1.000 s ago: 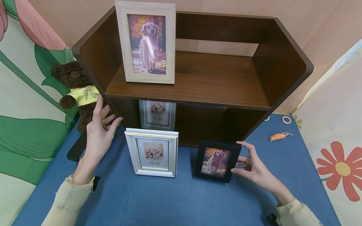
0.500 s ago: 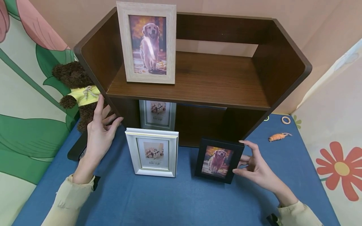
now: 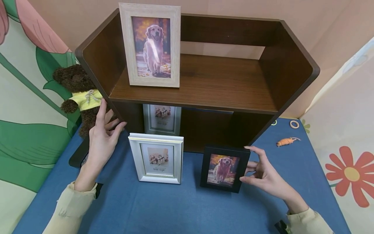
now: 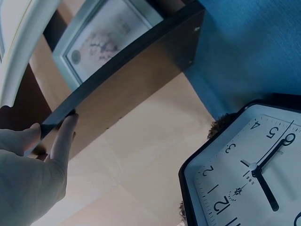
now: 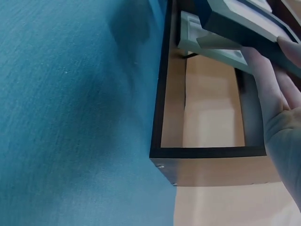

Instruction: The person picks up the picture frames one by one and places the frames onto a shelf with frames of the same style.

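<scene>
My left hand grips the left side panel of a dark brown wooden shelf, its thumb and index finger on either face of the panel edge in the left wrist view. With fingers and thumb, my right hand holds a small black picture frame by its right edge, in front of the lower shelf. A dog photo shows in it. To its left, a white picture frame with a flower print stands on the blue cloth. A grey-green picture frame sits inside the lower compartment.
A larger pale wood frame stands on the upper shelf at left. Beside the shelf are a brown teddy bear and a black-rimmed clock. An orange toy and a ring lie at right.
The black frame has shifted slightly right, then back left, and now stands turned a little straighter to the front. My left hand stays on the shelf panel.
</scene>
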